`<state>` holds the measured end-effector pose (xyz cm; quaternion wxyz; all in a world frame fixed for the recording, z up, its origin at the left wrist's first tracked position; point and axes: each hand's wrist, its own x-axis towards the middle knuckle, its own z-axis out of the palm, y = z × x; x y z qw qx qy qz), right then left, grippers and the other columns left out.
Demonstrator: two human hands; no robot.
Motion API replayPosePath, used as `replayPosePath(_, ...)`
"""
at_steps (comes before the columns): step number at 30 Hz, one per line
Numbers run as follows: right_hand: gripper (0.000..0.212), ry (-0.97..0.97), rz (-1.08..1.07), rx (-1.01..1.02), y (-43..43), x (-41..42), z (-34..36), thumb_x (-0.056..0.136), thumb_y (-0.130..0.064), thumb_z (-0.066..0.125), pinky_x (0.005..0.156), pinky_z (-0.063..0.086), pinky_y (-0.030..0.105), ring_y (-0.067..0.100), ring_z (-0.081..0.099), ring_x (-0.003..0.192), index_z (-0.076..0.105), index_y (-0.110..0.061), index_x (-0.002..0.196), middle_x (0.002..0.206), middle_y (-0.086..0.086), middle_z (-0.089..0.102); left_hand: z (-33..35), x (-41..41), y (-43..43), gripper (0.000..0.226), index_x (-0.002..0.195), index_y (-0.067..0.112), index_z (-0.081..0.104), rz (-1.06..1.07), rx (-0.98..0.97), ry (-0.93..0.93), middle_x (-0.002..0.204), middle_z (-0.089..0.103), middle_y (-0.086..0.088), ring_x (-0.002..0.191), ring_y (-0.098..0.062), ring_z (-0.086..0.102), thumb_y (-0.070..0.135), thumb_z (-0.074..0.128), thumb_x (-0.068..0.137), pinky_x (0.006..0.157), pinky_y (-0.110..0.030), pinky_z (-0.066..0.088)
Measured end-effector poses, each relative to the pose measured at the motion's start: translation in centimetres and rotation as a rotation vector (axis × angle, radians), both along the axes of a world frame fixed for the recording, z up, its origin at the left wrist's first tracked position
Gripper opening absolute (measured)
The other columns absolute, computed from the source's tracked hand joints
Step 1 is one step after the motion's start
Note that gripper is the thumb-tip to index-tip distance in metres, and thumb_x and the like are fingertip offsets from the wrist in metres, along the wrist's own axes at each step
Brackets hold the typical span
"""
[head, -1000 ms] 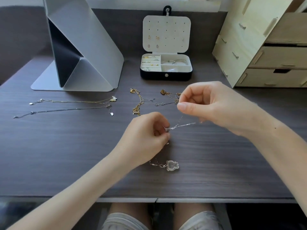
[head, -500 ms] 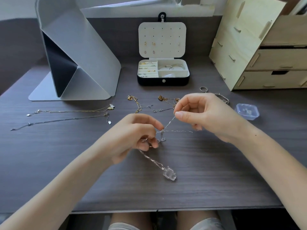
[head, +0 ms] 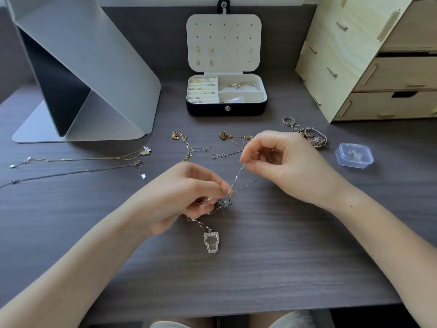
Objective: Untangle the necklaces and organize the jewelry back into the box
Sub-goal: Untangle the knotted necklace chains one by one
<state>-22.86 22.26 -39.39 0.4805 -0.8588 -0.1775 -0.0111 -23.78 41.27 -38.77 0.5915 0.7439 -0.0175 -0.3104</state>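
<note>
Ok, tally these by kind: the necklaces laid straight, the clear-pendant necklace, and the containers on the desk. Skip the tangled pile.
Straight-laid necklaces: 2
Clear-pendant necklace: 1
Jewelry box: 1
Clear plastic case: 1
Wooden drawer unit: 1
Total: 6

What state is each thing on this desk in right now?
jewelry box: open.
silver chain: knotted, stretched between both hands.
left hand: pinches the knot.
right hand: pinches the chain's upper part.
pendant: lying flat.
left necklaces: laid out straight.
plastic case: shut.
</note>
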Motion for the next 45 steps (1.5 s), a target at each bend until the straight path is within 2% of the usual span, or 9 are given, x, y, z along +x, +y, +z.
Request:
replayPosePath(6, 0.003, -0.166, -0.066, -0.254, 0.7, -0.8, -1.2, 0.078, -0.021, 0.065, 0.084, 0.040, 0.022, 0.013, 0.055, 0.088, 0.065, -0.022, 0.081, 0.089, -0.008, 0.062, -0.2, 0.2, -0.2, 0.020, 0.062, 0.008, 0.066, 0.041, -0.053, 0.079, 0.049, 0.044, -0.003, 0.041, -0.011, 0.038, 0.004, 0.063, 0.081, 0.045, -0.020, 0.013)
replayPosePath(12, 0.025, -0.264, -0.061, -0.270, 1.4, -2.4, -1.3, 0.075, -0.042, 0.054, 0.072, 0.035, 0.015, 0.007, 0.048, 0.071, 0.066, -0.022, 0.068, 0.072, -0.013, 0.061, -0.3, 0.2, -0.2, 0.016, 0.070, 0.000, 0.062, 0.103, -0.137, 0.120, 0.050, 0.051, -0.005, 0.037, -0.009, 0.044, 0.002, 0.059, 0.085, 0.030, -0.012, 0.021)
replayPosePath(20, 0.021, -0.261, -0.105, -0.313, 1.9, -2.5, -1.8, 0.074, -0.034, 0.058, 0.065, 0.036, 0.018, 0.005, 0.043, 0.065, 0.071, -0.019, 0.070, 0.069, -0.009, 0.066, -0.9, -0.3, -0.6, 0.021, 0.065, 0.007, 0.068, 0.147, -0.058, -0.079, 0.054, 0.060, -0.004, 0.042, -0.010, 0.049, 0.010, 0.064, 0.086, 0.036, -0.013, 0.027)
replayPosePath(25, 0.010, -0.088, -0.156, -0.217, 1.9, -2.9, -1.0, 0.074, -0.026, 0.068, 0.059, 0.033, 0.007, 0.001, 0.047, 0.063, 0.069, -0.023, 0.064, 0.052, -0.018, 0.051, -1.4, -0.7, -0.8, 0.024, 0.064, 0.015, 0.067, 0.157, -0.008, -0.199, 0.053, 0.061, 0.002, 0.043, -0.008, 0.047, 0.015, 0.063, 0.088, 0.038, -0.013, 0.030)
replayPosePath(29, 0.012, 0.106, -0.167, -0.113, 1.7, -2.8, -0.7, 0.070, -0.021, 0.070, 0.045, 0.030, 0.013, 0.006, 0.036, 0.046, 0.068, -0.023, 0.059, 0.048, -0.007, 0.043, -1.6, -0.8, -0.9, 0.023, 0.066, 0.016, 0.065, 0.117, 0.010, -0.230, 0.051, 0.059, 0.006, 0.045, -0.008, 0.045, 0.019, 0.062, 0.088, 0.042, -0.013, 0.034)
replayPosePath(33, 0.011, 0.194, -0.135, -0.039, 1.5, -2.6, -0.3, 0.070, -0.019, 0.070, 0.048, 0.031, 0.021, 0.007, 0.037, 0.050, 0.070, -0.018, 0.059, 0.055, 0.016, 0.051, -1.8, -0.8, -0.9, 0.027, 0.063, 0.020, 0.061, 0.077, 0.038, -0.268, 0.048, 0.053, 0.012, 0.045, -0.005, 0.042, 0.024, 0.059, 0.090, 0.046, -0.012, 0.033)
replayPosePath(38, 0.009, 0.200, -0.103, -0.018, 1.3, -2.5, -0.6, 0.072, -0.018, 0.069, 0.053, 0.042, 0.035, 0.022, 0.047, 0.057, 0.071, -0.016, 0.064, 0.069, 0.020, 0.063, -1.9, -0.9, -0.8, 0.024, 0.069, 0.019, 0.062, 0.026, 0.039, -0.304, 0.050, 0.051, 0.015, 0.051, -0.002, 0.042, 0.030, 0.060, 0.090, 0.057, -0.023, 0.033)
replayPosePath(41, 0.009, 0.174, -0.078, -0.029, 1.3, -2.5, -0.7, 0.074, -0.018, 0.069, 0.057, 0.045, 0.040, 0.031, 0.051, 0.059, 0.070, -0.017, 0.065, 0.070, 0.020, 0.063, -1.8, -0.9, -0.8, 0.026, 0.075, 0.019, 0.066, 0.005, 0.031, -0.326, 0.064, 0.062, -0.002, 0.065, -0.008, 0.053, 0.044, 0.067, 0.074, 0.070, -0.039, 0.046)
replayPosePath(45, 0.010, 0.103, -0.054, -0.063, 1.4, -2.7, -0.6, 0.071, -0.026, 0.068, 0.052, 0.036, 0.032, 0.020, 0.043, 0.054, 0.067, -0.022, 0.062, 0.063, 0.014, 0.058, -1.9, -0.9, -0.6, 0.015, 0.072, 0.022, 0.067, 0.018, 0.040, -0.380, 0.060, 0.058, 0.009, 0.064, -0.010, 0.052, 0.036, 0.066, 0.072, 0.071, -0.040, 0.047)
